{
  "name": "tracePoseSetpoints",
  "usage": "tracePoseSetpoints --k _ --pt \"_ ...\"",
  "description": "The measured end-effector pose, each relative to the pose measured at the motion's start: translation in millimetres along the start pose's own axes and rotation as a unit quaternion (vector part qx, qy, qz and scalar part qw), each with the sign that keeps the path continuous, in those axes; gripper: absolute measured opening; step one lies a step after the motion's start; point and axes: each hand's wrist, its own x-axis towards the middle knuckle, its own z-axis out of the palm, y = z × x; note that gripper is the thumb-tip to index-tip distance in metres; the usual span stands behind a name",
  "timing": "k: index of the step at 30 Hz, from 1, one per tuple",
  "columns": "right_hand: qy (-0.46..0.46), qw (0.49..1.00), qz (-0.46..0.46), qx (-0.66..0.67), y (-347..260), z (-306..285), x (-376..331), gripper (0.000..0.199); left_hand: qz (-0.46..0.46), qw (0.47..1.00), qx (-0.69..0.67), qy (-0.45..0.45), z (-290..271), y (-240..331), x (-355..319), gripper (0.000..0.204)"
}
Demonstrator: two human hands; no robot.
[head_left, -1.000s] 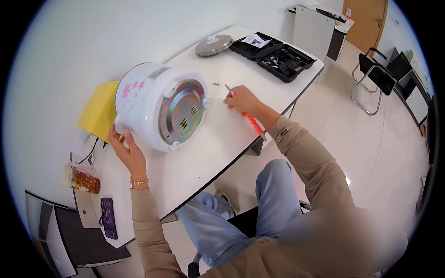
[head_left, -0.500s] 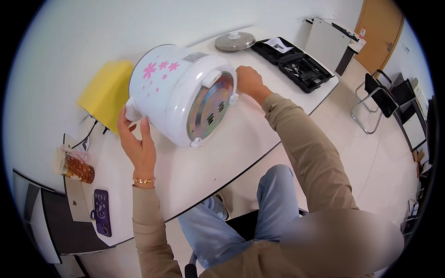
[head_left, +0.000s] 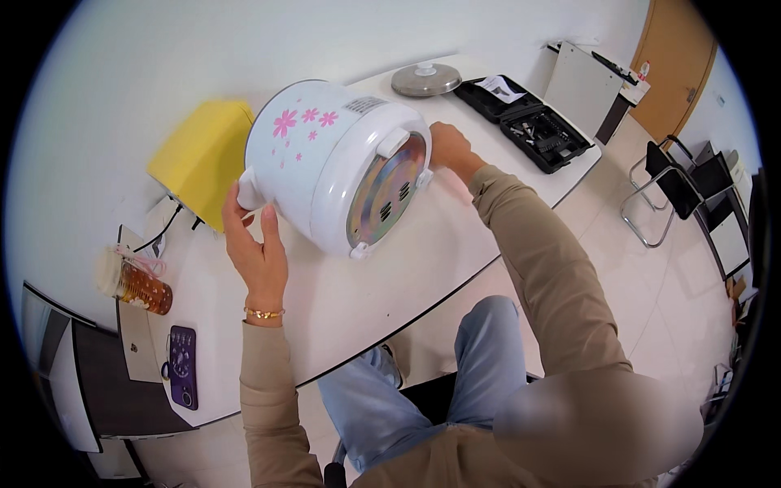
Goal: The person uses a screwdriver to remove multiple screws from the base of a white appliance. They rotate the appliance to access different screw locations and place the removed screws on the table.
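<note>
A white rice cooker (head_left: 313, 175) with pink flower prints lies tilted on its side on the table. Its metal base plate (head_left: 389, 191), with black vent slots, faces toward me and to the right. My left hand (head_left: 255, 248) is closed at the small white handle (head_left: 250, 189) on the cooker's left side, with the thumb apart from the fingers. At the far right side, my right hand (head_left: 452, 149) is curled against the cooker. Its fingertips are partly hidden behind the body.
Behind the cooker lie a metal lid (head_left: 425, 81) and an open black tool case (head_left: 543, 137). A yellow box-like object (head_left: 199, 159) stands at the left, near a bottle of brown drink (head_left: 146, 290) and a purple phone (head_left: 184, 366). The table's front edge (head_left: 407, 323) runs before my knees.
The whole view has shifted slightly, so everything appears a little farther right. Both hands keep the same hold on the rice cooker, which stays tilted as before.
</note>
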Motion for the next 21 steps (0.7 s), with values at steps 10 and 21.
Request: tracePoseSetpoints --k 10,21 --pt "0.003 1.000 0.018 0.019 3.7 1.1 -0.4 0.028 -0.021 1.000 -0.005 -0.010 -1.6 1.7 -0.4 0.050" --pt "0.014 0.993 0.025 0.117 16.8 12.7 5.9 0.025 -0.027 1.000 -0.007 -0.011 -7.0 2.7 -0.1 0.048"
